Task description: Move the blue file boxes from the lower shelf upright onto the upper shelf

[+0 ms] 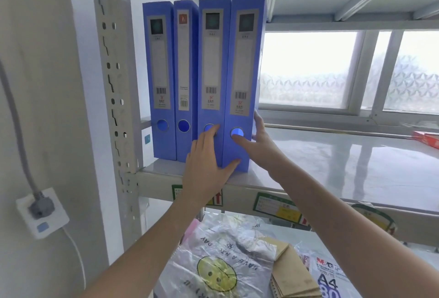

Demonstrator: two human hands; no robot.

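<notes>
Grey-white metal shelving (123,98) is filling the view, its perforated upright post standing at the left and its upper shelf (344,169) lying glossy and pale across the middle. Behind it a frosted window (308,69) is letting in bright light. Below, the lower shelf (280,231) is carrying a crumpled plastic bag with a yellow smiley face (221,266), a stack of brown cardboard (292,274) and a pack of A4 paper (330,281); I cannot see any blue box lying down there.

Four blue file boxes are standing upright in a row at the left end of the upper shelf, spines facing out and touching side by side. The rightmost box (242,79) is sitting slightly forward of the others, its bottom edge near the shelf's front lip. The third box (211,64) is standing just beside it, then the second box (185,69) and the first box (159,76).

The right hand (259,136) is pressing against the rightmost box, thumb lying on the spine below the round finger hole and fingers spread around the box's right side. The left hand (209,162) is resting flat with fingers spread across the lower spines of the third and rightmost boxes, clamping nothing.

A red box (426,138) is lying far right on the upper shelf. On the wall at the left, a white socket (41,212) is holding a grey plug.
</notes>
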